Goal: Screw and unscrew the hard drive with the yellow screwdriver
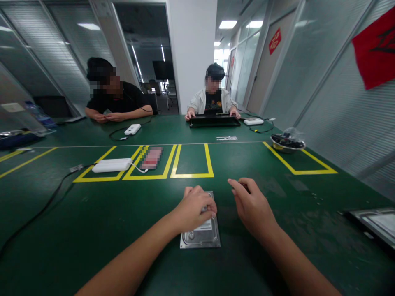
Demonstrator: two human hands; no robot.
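Observation:
A silver hard drive with a white label lies flat on the green table in front of me. My left hand is over its upper half, with bent fingers closed around it, hiding much of the label. To the right of the drive, my right hand hovers with its fingers loosely curled and the thumb apart from them. I see nothing held in that hand, though its palm side is partly hidden.
Yellow tape outlines mark the table. A white power bank and a blurred-out phone lie left. Small screws, a metal bowl and another drive in a black tray are right. Two people sit opposite, one holding a black panel.

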